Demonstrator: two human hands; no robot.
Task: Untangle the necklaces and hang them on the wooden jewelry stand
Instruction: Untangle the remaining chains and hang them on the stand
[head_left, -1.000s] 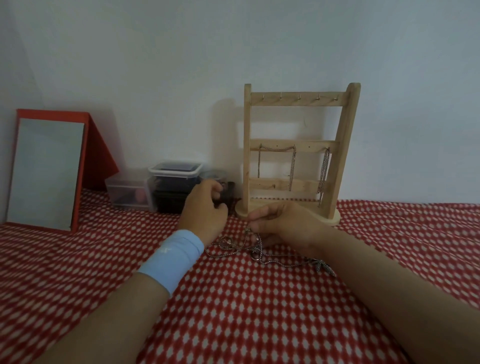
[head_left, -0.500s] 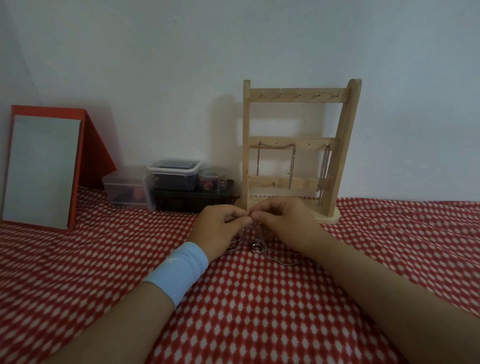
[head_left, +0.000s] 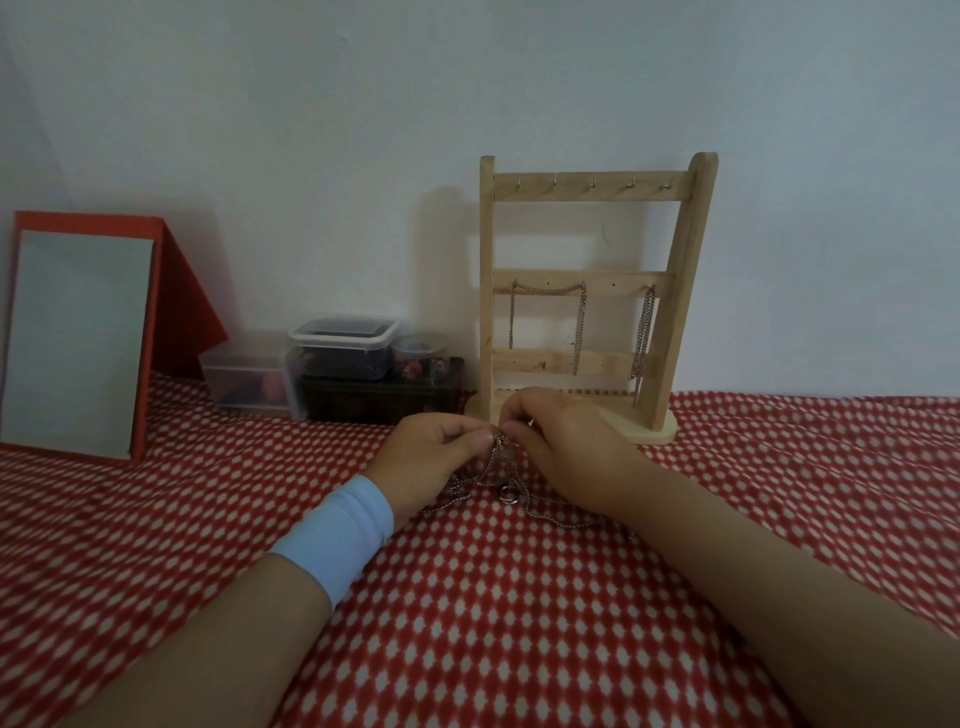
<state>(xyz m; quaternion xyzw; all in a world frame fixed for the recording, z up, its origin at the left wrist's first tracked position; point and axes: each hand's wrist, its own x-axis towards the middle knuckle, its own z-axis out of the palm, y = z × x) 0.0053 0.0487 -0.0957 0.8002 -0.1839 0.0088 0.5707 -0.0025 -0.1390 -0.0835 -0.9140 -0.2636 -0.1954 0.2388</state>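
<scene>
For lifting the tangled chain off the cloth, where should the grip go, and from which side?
Probably at the bunched knot of the tangled chain, from above, where both the left hand and right hand pinch it. The loose strands and ring pendant trail flat on the tablecloth.

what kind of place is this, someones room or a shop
Probably a home dressing corner, not a shop: a wooden jewelry stand, a red-framed mirror and small plastic boxes on a red checked cloth against a bare wall.

My hands (head_left: 511, 449) meet over the tangled necklaces (head_left: 498, 480), the jewelry stand (head_left: 587, 306) just behind them, boxes (head_left: 332, 369) to its left.
</scene>
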